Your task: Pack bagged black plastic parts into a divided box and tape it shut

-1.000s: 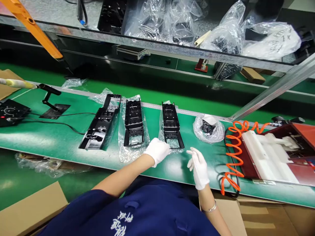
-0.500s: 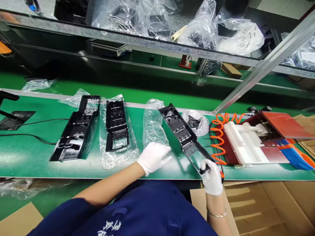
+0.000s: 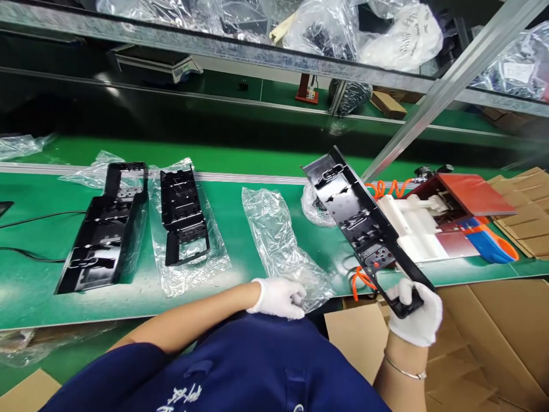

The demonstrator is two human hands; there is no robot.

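My right hand (image 3: 416, 312), in a white glove, grips the narrow frame end of a long black plastic housing (image 3: 349, 203). The housing is held tilted above the bench's right part, its ribbed inside showing. My gloved left hand (image 3: 279, 297) is at the bench's front edge, fingers curled on the near end of a clear plastic bag (image 3: 274, 223). That bag lies flat and crumpled on the green bench. To its left, a second black housing (image 3: 182, 200) rests on another clear bag (image 3: 214, 257). A larger black housing (image 3: 100, 234) lies farther left, also over clear plastic.
A red machine (image 3: 472, 191) with a white block (image 3: 414, 223) and orange coiled hose (image 3: 362, 280) stands right. Behind the held housing sits a small bag of parts (image 3: 315, 209). Cardboard (image 3: 484, 326) lies below the bench edge. A metal shelf rail (image 3: 240, 57) crosses above.
The black housing in my right hand has risen and turned to show more of its inside. My left hand has curled at the bag, which has slid toward me. The view has shifted right.
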